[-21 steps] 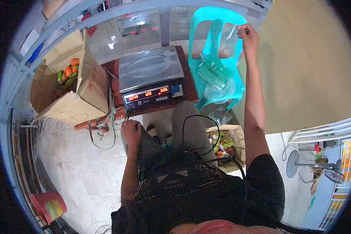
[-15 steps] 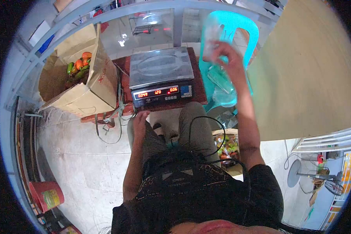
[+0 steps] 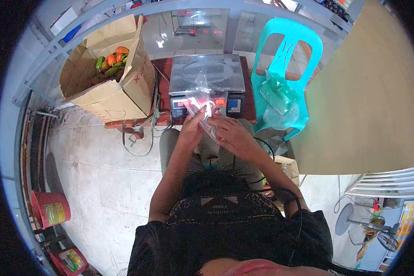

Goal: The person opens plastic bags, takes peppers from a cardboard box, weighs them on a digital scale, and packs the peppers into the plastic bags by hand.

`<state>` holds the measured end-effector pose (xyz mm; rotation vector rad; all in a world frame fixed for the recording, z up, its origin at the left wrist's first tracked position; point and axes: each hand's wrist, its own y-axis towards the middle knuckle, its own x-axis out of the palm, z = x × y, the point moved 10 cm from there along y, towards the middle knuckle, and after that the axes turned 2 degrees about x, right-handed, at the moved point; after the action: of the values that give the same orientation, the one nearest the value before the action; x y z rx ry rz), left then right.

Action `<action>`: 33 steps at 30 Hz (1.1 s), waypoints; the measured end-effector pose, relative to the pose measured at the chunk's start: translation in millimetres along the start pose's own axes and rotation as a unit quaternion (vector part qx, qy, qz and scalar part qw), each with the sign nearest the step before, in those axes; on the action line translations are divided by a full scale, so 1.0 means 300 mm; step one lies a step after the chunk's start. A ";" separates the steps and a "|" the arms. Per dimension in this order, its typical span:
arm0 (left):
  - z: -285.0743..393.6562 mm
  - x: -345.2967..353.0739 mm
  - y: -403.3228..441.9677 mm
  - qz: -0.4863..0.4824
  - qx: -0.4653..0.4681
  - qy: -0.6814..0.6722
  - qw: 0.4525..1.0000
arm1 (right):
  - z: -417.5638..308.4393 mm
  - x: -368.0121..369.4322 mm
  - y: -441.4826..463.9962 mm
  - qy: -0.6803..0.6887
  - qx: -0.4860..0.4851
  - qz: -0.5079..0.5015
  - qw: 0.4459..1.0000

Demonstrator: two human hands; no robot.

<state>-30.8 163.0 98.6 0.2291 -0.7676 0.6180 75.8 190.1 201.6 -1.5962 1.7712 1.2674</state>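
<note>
A clear plastic bag [image 3: 207,99] is held between both hands, in front of the scale's red display. My left hand [image 3: 192,129] has its fingers closed on the bag's left side. On the right side of the bag, my right hand [image 3: 230,133] pinches it. Just beyond the hands, the digital scale [image 3: 207,73] has a bare metal plate, and the bag partly covers its digits. The scale rests on a dark red wooden table [image 3: 248,101].
A cardboard box [image 3: 124,99] of red and green peppers [image 3: 111,60] stands left of the scale. To the right, a turquoise chair [image 3: 303,85] holds green and clear plastic bags [image 3: 278,99]. Another box [image 3: 287,165] sits on the floor by my right leg. A tan board [image 3: 363,101] stands far right.
My right hand has come from the chair down to my lap side with the clear bag. My left hand has risen from my leg and taken hold of the bag. The view has shifted.
</note>
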 end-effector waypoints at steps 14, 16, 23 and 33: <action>0.047 0.043 -0.018 0.016 -0.020 0.039 0.999 | 0.360 -0.134 -0.019 0.282 0.210 0.275 0.895; 0.031 0.039 -0.027 -0.009 -0.038 0.046 0.998 | 0.386 -0.033 0.030 0.416 0.214 0.184 0.864; 0.027 -0.125 -0.006 0.024 0.004 -0.067 0.997 | 0.404 -0.029 -0.034 0.442 0.274 0.188 0.833; 0.032 0.096 -0.055 0.054 0.061 0.260 0.962 | 0.271 -0.081 -0.025 0.392 0.197 0.166 0.883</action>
<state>-10.5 158.4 126.3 0.1276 -0.2350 0.7885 68.4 271.9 179.3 -1.7163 2.6644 0.2814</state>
